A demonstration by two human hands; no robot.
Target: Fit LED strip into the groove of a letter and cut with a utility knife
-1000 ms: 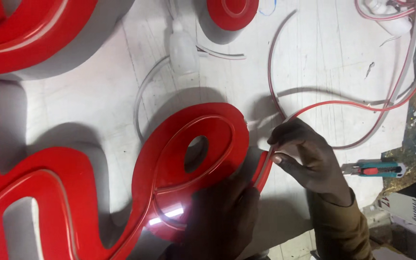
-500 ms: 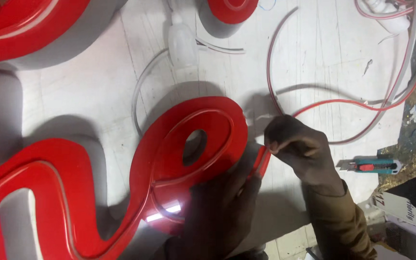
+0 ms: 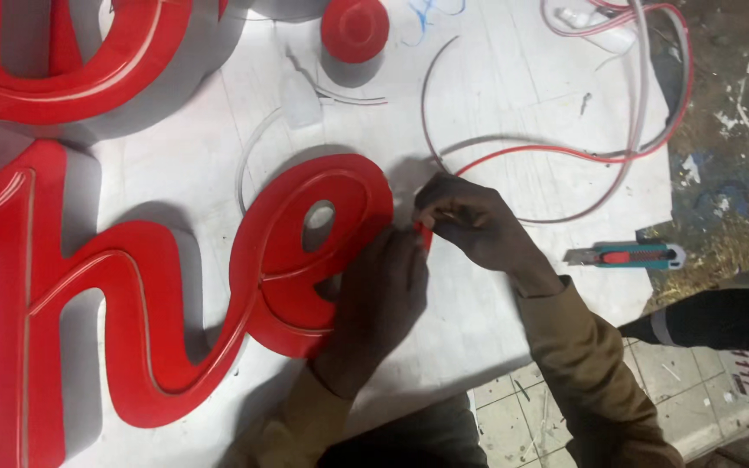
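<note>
Pressing a red strip into the edge of a looped red sign letter.

The left hand [image 3: 379, 290] lies flat, fingers spread narrow, pinning the glossy letter [image 3: 292, 256] on the white board [image 3: 513, 78]. The right hand [image 3: 470, 221] pinches the soft red strip [image 3: 426, 236] just right of the loop; best to feed it slowly along the groove, thumb following closely. The strip trails far right in loose curves; a teal utility knife [image 3: 626, 256] lies nearby.
</note>
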